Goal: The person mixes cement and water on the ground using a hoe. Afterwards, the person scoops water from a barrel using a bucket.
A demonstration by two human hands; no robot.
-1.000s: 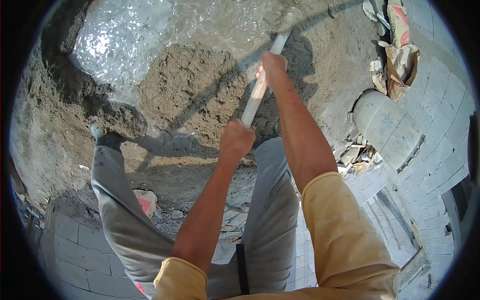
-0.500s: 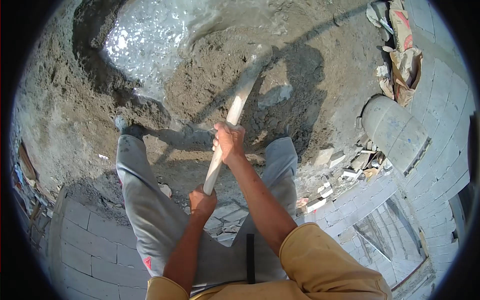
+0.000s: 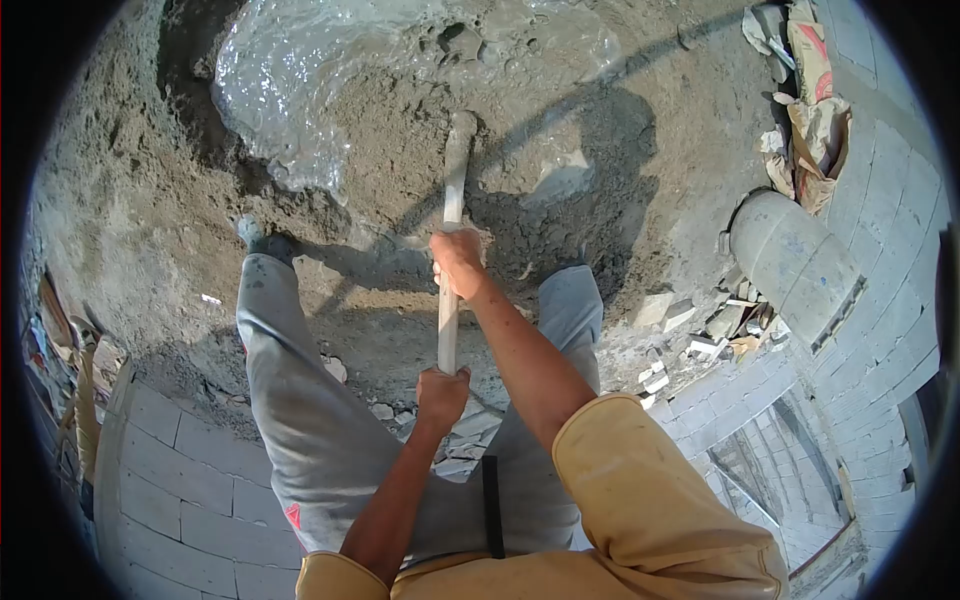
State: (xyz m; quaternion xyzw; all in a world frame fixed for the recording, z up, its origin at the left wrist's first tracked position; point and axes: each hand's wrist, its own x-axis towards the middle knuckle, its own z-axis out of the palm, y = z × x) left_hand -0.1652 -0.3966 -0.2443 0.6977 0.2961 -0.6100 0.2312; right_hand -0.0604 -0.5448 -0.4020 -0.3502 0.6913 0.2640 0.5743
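Observation:
A pale wooden handle point(image 3: 448, 325) of a long tool runs away from my body, almost straight up the view. My left hand point(image 3: 441, 396) is wrapped round its near end. Farther along, my right hand point(image 3: 458, 262) grips the same handle from the right. Grey mix coats the handle's far part, which ends in a rounded tip over a mound of damp sandy mix point(image 3: 385, 130). The tool's working head cannot be made out. Beyond and to the left lies a shiny wet grey pool point(image 3: 275, 85).
My legs point(image 3: 300, 380) stand apart on either side of the handle. A grey barrel point(image 3: 795, 260) lies at the right, near torn paper bags point(image 3: 815, 130) and broken block pieces point(image 3: 725, 325). Block walls point(image 3: 190, 470) rise at lower left and right.
The handle has swung from a right-leaning slant to nearly upright, its far end moving left. My left hand has shifted right and slightly up. Wet mix has spread at the top.

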